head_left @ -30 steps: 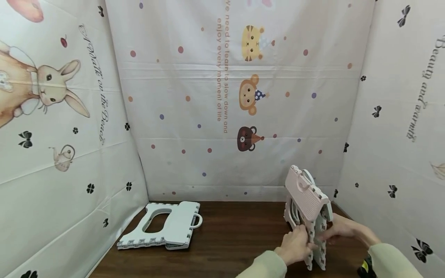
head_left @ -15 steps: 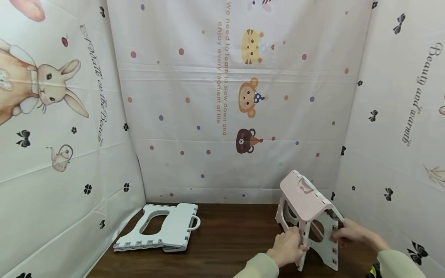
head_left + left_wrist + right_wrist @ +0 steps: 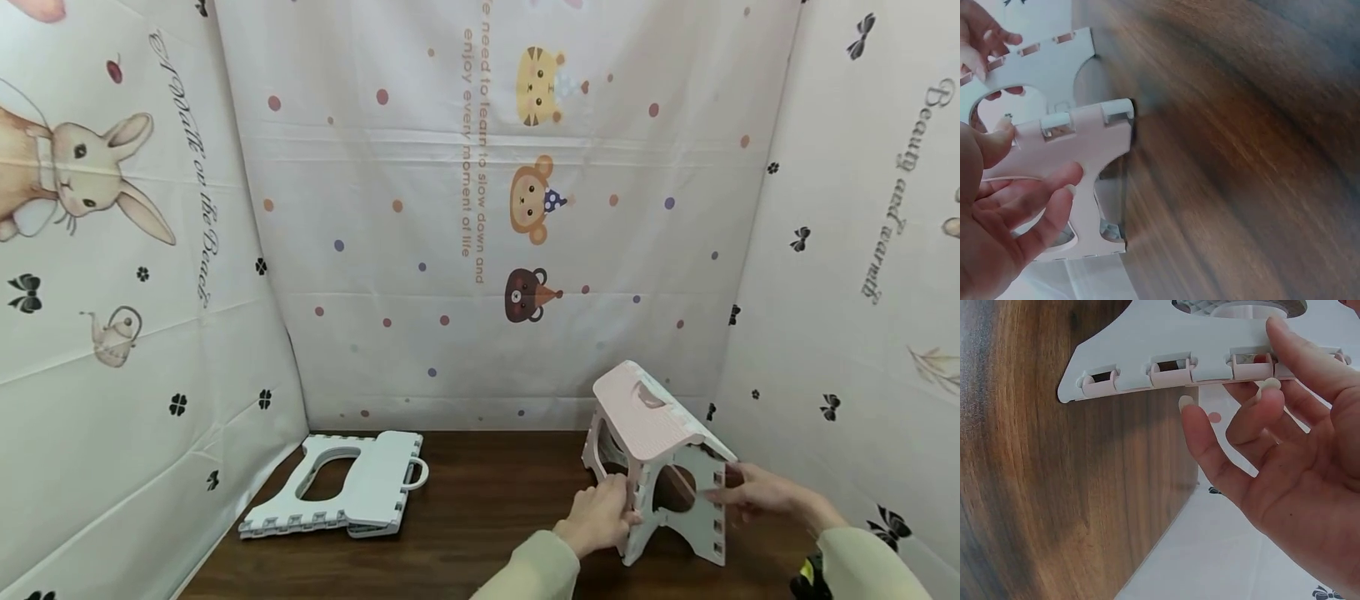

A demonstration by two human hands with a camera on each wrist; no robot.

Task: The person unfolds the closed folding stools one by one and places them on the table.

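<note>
A folding step stool [image 3: 647, 417] with a pale pink, ridged top stands partly unfolded on the right of the table. Its top slopes like a roof, and its whitish legs are spread apart. My left hand [image 3: 596, 512] grips the near left leg edge; in the left wrist view its thumb [image 3: 999, 140] lies at the hinged edge, with the fingers against the outer pink panel. My right hand [image 3: 772, 493] pinches the right leg edge. The right wrist view shows its thumb [image 3: 1304, 356] on the white panel's face, some fingertips passing behind the hinged edge.
A second, white folding stool [image 3: 381, 483] lies folded flat at the table's left, its loop handle [image 3: 417, 473] pointing right. Printed cloth walls [image 3: 420, 350] enclose the dark wooden table [image 3: 502, 500]. A black and yellow object [image 3: 810, 575] sits by the right sleeve.
The pink-topped stool has spread from nearly folded to wider legs, its top flattening out. My hands have moved apart with the legs, the left one leftward. The white stool stays put.
</note>
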